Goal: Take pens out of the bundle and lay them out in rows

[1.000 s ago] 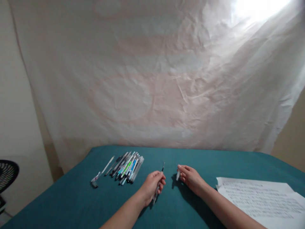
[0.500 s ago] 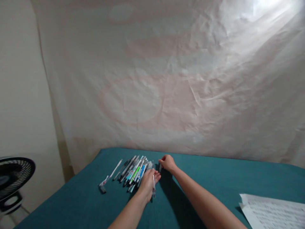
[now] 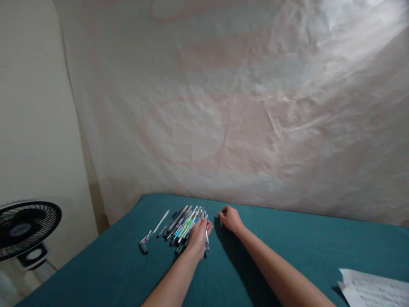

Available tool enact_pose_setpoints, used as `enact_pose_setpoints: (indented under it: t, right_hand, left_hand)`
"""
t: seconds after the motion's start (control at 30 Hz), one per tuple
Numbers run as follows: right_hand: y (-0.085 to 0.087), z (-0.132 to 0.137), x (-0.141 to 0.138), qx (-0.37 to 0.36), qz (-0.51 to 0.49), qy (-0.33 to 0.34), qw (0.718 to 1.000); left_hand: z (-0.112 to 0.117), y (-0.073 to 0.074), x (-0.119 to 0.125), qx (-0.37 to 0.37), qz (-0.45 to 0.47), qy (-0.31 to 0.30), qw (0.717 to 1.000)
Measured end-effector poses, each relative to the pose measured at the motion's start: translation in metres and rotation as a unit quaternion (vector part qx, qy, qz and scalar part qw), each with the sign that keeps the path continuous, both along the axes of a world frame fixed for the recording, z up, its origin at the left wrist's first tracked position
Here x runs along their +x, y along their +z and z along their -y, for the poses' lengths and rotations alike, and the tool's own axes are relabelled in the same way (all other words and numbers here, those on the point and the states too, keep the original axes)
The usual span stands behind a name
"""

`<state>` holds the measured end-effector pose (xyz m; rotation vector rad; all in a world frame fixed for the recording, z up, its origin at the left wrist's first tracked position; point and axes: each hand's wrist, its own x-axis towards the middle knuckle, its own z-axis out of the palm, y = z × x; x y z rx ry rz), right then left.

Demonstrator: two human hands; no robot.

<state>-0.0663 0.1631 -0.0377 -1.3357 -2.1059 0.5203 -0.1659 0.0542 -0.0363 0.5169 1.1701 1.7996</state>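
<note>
A dense pile of pens (image 3: 182, 226) in white, black, green and blue lies on the teal-covered table. Against its right side rests my left hand (image 3: 198, 238), palm turned right and fingers curled. A slim pen (image 3: 207, 242) runs along that palm, held by the fingers. To the right of the pile, my right hand (image 3: 230, 218) is closed in a pinch just over the cloth. A small pale piece shows under its fingertips, too little of it to name. My left hand hides some of the pens.
Left of the pile lie a thin white stick-like pen (image 3: 161, 221) and a dark eraser-like block (image 3: 143, 248). Written paper sheets (image 3: 373, 288) are at the right front. A black fan (image 3: 30, 230) stands beyond the table's left edge. A pale sheet (image 3: 204, 128) hangs behind.
The whole view has shifted slightly, moving the fan further into sight. Both hands stay in nearly the same places, the left against the pile and the right pinched.
</note>
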Motion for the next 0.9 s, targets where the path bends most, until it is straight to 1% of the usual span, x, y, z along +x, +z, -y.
enact_pose_setpoints:
  t: [0.27,0.43,0.63,0.77,0.9]
  right_hand:
    - [-0.003,0.013,0.019,0.003,-0.027,0.025,0.999]
    - [-0.005,0.025,0.028,0.007,-0.041,0.051,0.998]
    - [-0.006,0.036,0.026,0.016,-0.044,0.067,0.997]
    - [-0.003,0.04,0.022,0.024,-0.039,0.075,0.996]
    - [-0.001,0.043,0.017,0.031,-0.032,0.09,0.995]
  left_hand:
    - [-0.004,-0.009,-0.011,0.029,-0.036,0.016,0.999]
    - [-0.005,-0.01,-0.012,0.033,-0.049,0.027,0.998]
    - [-0.006,-0.009,-0.014,0.032,-0.058,0.035,0.997]
    - [-0.007,-0.01,-0.017,0.026,-0.062,0.042,0.997]
    - [-0.006,-0.009,-0.016,0.027,-0.067,0.036,0.997]
